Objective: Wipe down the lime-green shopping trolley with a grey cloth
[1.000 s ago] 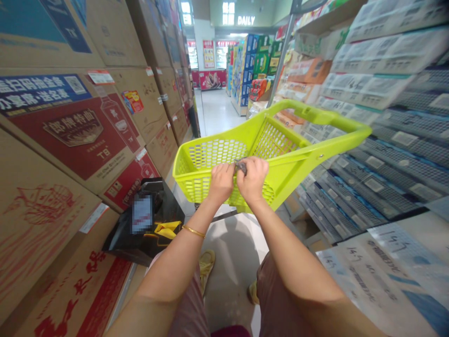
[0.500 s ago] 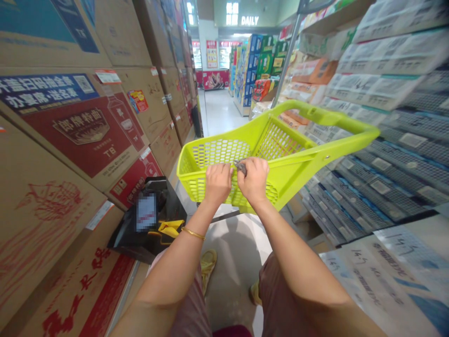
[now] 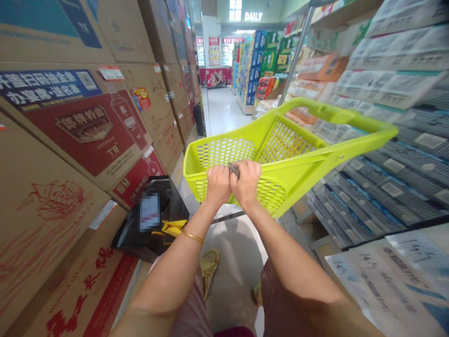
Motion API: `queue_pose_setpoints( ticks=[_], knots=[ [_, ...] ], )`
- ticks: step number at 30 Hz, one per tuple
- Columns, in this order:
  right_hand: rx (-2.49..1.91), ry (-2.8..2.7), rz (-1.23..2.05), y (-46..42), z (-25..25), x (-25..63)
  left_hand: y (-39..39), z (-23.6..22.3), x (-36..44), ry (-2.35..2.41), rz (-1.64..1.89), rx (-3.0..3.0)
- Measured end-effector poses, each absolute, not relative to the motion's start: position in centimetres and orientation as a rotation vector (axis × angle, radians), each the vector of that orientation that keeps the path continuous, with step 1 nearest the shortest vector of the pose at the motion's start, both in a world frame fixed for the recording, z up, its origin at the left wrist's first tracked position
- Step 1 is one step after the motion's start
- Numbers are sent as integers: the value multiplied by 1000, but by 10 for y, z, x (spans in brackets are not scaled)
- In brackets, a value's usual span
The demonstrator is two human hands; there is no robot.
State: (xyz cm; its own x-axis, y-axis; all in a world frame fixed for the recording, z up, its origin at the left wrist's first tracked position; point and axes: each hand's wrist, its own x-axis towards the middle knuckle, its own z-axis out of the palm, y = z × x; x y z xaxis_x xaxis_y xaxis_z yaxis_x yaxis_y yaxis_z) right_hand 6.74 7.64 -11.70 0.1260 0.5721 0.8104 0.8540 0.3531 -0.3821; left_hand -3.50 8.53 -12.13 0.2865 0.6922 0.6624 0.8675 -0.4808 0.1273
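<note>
A lime-green plastic shopping cart (image 3: 315, 161) with perforated basket walls stands across my front, its looped handle up to the right. My right hand (image 3: 246, 181) is closed on a small crumpled dark grey cloth (image 3: 234, 171) that shows at its thumb side. Closed as well, my left hand (image 3: 219, 183) is beside it, the two nearly touching. What lies inside the left fingers is hidden. Both hands overlap the basket's near rim in view; whether they press on it I cannot tell.
Stacked cartons (image 3: 87, 126) line the left side. A black bag (image 3: 140, 238) with yellow trim rests against them. Packaged goods (image 3: 393, 89) are piled on the right, and a pale floor aisle (image 3: 226, 110) runs back to blue and green boxes (image 3: 257, 65).
The cart and surroundings have shifted rightward in view. My hands have moved closer together and, relative to the cart, toward its left end. The grey cloth stays in my right hand.
</note>
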Motion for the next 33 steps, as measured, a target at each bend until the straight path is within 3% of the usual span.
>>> queue_pose_setpoints(
  ticks=[16,26,33],
  knots=[
    [-1374,-1544,-473,69,-109,118,82,-114,-37,-1411,-926,-2294],
    [-1299,-1580,-310,77,-121,68,86,-118,-32,-1487,-959,-2271],
    [-1278,-1721,-442,74,-116,86,86,-115,-36,-1445,-897,-2306]
  ],
)
